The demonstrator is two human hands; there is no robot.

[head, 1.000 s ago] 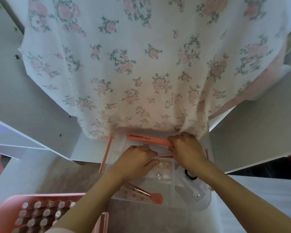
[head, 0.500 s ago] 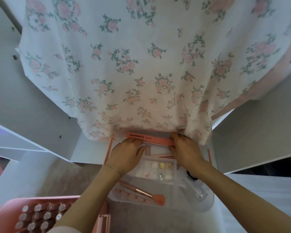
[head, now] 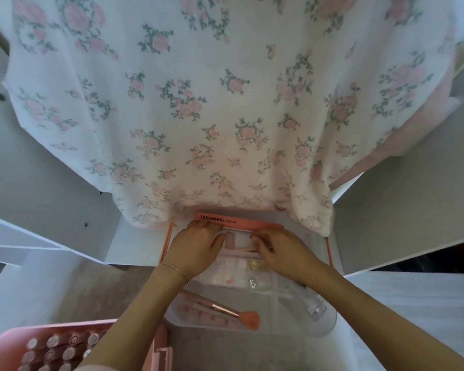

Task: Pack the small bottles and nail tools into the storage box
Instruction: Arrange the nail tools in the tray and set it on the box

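A pink nail file [head: 236, 222] printed SANANMOG lies crosswise over the far end of the clear storage box [head: 306, 326]. My left hand [head: 196, 247] holds the file's left end with curled fingers. My right hand [head: 281, 253] pinches its right end. Inside the box are a pink brush [head: 220, 307] with a rose-gold ferrule, compartments of false nails [head: 229, 274] and a small clear bottle [head: 315, 309]. Several small capped bottles [head: 62, 349] stand in a pink basket [head: 16, 336] at the lower left. My hands hide the box's far compartments.
A white cloth with pink flowers [head: 198, 103] hangs over the far side and touches the box's far edge. White panels [head: 402, 204] rise on the left and right. The box sits on a pale surface [head: 97, 287].
My left hand left the box's middle compartments and took the file's left end. My right hand shifted a little along the file's right end. The view moved closer.
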